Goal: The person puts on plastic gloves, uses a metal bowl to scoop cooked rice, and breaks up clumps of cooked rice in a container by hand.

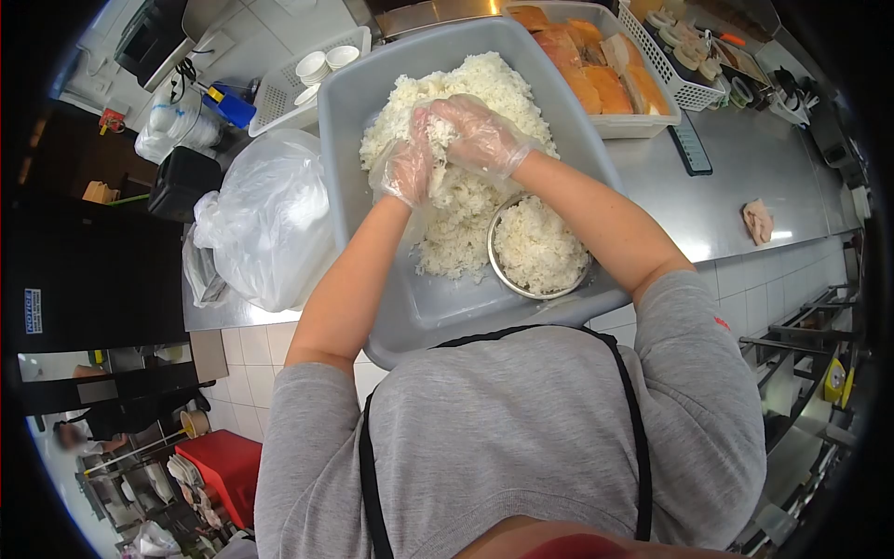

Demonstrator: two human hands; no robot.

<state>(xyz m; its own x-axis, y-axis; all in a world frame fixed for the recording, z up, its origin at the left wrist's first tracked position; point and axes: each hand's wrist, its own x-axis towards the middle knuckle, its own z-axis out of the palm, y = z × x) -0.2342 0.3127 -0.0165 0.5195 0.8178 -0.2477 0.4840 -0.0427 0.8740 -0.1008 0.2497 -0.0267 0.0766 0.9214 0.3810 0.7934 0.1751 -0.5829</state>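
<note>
Both my hands wear clear plastic gloves and meet over a large grey tub [337,130] heaped with white cooked rice [484,88]. Between them is a clump of rice, with my left hand [410,168] cupped at its left side. My right hand [480,135] curls over the clump from the right, its fingers touching the left hand. A round metal bowl [494,256] full of rice stands inside the tub, below my right forearm. Loose rice covers the tub floor to the left of the bowl.
Behind the tub on the right is a white container [643,121] of orange fish fillets. A phone [689,147] and a crumpled cloth [757,222] lie on the steel counter [726,186]. A big clear plastic bag [270,224] sits left of the tub, near a white basket [279,93] with small cups.
</note>
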